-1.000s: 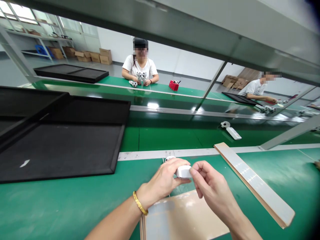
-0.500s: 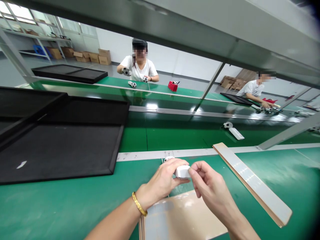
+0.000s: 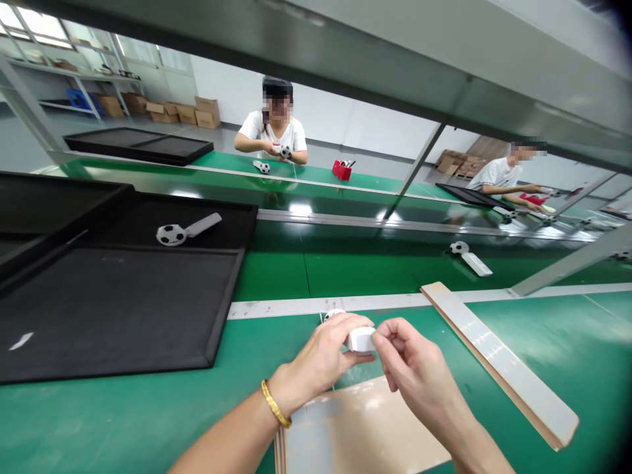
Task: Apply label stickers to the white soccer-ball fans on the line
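Head view, left hand (image 3: 320,359) curled around a small white block (image 3: 362,340), right hand (image 3: 419,368) pinching its end

A white block (image 3: 362,340) sits at the centre of the colours here, against a green surface (image 3: 123,408). Just below and left of the block shines a gold bangle (image 3: 275,403). To its right lies a tan board (image 3: 498,362) faced with a pale grey strip. Left of the block is a black tray (image 3: 113,309), bearing a black-and-white soccer-patterned ball (image 3: 170,234) with a white handle (image 3: 202,224). Far beyond the block stands a red tape dispenser (image 3: 342,170).
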`<state>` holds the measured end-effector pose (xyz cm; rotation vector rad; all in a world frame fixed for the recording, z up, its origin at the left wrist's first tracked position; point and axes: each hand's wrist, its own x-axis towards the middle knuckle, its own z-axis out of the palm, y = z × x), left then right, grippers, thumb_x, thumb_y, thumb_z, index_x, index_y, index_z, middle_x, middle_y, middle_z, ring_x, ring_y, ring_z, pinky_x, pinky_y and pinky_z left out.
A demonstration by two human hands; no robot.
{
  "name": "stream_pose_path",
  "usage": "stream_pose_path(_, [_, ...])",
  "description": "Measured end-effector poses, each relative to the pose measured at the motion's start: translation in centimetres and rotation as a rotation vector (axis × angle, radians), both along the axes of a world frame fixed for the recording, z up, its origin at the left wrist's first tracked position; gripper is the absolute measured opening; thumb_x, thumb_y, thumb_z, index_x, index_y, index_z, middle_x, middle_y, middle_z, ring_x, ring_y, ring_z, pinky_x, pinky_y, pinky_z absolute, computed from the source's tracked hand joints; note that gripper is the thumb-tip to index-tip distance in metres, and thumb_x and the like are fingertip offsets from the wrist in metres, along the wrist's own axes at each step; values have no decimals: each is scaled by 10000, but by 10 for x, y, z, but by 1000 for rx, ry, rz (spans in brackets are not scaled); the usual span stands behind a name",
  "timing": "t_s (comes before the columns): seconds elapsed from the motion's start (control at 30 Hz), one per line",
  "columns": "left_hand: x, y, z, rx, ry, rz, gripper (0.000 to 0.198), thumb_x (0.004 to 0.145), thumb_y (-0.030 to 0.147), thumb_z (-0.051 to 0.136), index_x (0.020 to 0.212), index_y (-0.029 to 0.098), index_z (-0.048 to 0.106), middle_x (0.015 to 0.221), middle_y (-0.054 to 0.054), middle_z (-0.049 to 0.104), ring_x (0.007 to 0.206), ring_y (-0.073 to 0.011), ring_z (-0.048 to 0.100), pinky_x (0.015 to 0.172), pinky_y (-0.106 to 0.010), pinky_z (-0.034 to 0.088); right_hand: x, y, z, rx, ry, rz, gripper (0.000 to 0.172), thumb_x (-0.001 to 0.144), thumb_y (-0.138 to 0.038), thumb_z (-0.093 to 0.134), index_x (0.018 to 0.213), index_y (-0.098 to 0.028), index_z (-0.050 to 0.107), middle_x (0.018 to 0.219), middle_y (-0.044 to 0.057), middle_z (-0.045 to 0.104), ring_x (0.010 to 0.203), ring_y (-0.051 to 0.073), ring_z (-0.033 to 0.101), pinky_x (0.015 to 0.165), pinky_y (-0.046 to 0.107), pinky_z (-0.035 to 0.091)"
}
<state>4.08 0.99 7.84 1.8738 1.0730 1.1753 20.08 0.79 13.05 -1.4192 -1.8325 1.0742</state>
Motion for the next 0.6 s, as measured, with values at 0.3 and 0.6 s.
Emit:
stream_pose_path(0.3, [1, 1, 1, 2, 3, -1, 328, 770, 213, 751, 1060, 186, 601, 1122, -50, 648, 1051, -182, 577, 942, -288, 442, -2, 0, 0, 68, -63, -21, 234, 902, -426, 471, 768, -235, 491, 522, -71, 433, 441, 111, 393, 456, 245, 319])
stream_pose_path(0.6, [0, -1, 1, 9, -11, 3, 305, 796, 233, 730, 1064, 195, 589, 1104, -31, 644, 1031, -168, 577, 928, -272, 435, 2, 1, -8, 330, -143, 48, 175, 934, -332, 464, 797, -229, 496, 653, -28, 510, 521, 124, 451, 490, 253, 353])
